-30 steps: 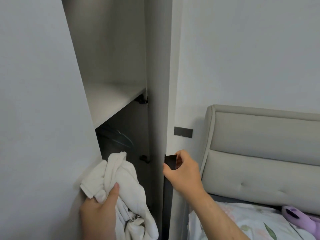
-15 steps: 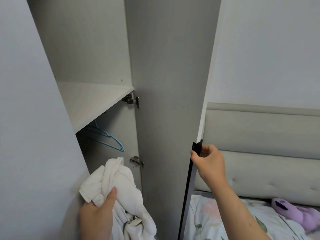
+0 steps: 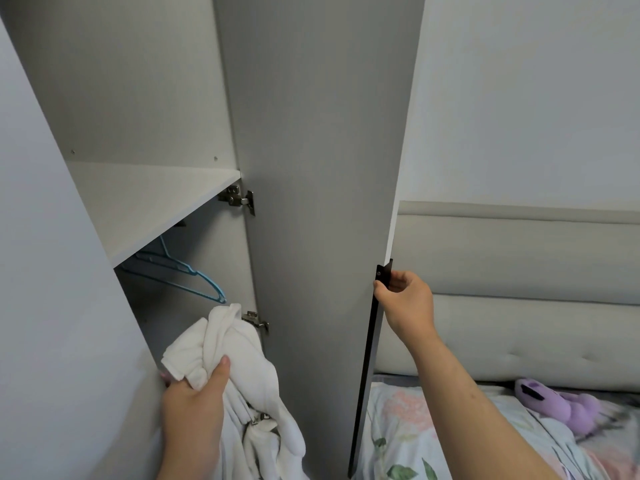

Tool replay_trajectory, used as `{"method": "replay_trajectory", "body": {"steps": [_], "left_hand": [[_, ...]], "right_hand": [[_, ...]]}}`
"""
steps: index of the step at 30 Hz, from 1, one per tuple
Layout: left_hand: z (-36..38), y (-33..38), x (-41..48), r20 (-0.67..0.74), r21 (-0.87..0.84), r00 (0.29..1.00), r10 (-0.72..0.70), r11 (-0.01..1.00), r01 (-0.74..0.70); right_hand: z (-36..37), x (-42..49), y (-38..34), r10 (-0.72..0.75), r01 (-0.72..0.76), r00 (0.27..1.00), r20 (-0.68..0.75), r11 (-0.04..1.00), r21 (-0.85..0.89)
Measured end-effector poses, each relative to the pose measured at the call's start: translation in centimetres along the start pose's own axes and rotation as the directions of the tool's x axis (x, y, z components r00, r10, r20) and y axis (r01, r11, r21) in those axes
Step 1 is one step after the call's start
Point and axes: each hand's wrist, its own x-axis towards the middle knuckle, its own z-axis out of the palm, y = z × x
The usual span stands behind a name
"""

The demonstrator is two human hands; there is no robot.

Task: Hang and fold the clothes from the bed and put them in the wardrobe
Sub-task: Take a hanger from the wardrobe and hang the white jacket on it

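Note:
My left hand (image 3: 192, 407) grips a bunched white garment (image 3: 242, 362) in front of the open wardrobe compartment. My right hand (image 3: 407, 303) holds the black edge handle (image 3: 372, 341) of the grey wardrobe door (image 3: 318, 202), which stands swung wide open. Inside, a white shelf (image 3: 145, 199) sits above a dark hanging space where blue hangers (image 3: 180, 271) hang. The bed (image 3: 415, 427) with a floral cover lies at the lower right.
The other wardrobe door (image 3: 52, 306) stands at my left. A padded beige headboard (image 3: 519, 289) backs the bed, and a purple plush toy (image 3: 561, 407) lies on the cover. A plain white wall (image 3: 536, 98) rises behind.
My right hand has pulled the wardrobe door from nearly closed to wide open, revealing the shelf and blue hangers. My left hand kept its hold on the white garment.

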Motion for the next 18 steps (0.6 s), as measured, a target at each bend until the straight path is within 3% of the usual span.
{"method": "replay_trajectory", "body": {"steps": [11,13,16,18], "left_hand": [[-0.1,1.8,-0.2,0.133,-0.077,0.988,0.075,0.995,-0.065],[-0.3,1.9,-0.2,0.133,-0.089,0.988,0.084,0.993,-0.072],[-1.1,2.0,-0.2,0.138,-0.108,0.987,0.082,0.992,-0.068],[-1.9,2.0,-0.1,0.144,-0.113,0.987,0.068,0.992,-0.052]], "right_hand": [[0.3,1.4,1.0,0.042,-0.042,0.998,-0.04,0.999,-0.01],[0.5,0.6,1.4,0.07,-0.073,0.997,-0.036,0.993,-0.09],[1.8,-3.1,2.8,-0.038,-0.002,0.984,-0.174,0.975,-0.221],[3.4,-6.1,3.7,-0.134,0.102,0.982,-0.136,0.97,-0.221]]}}
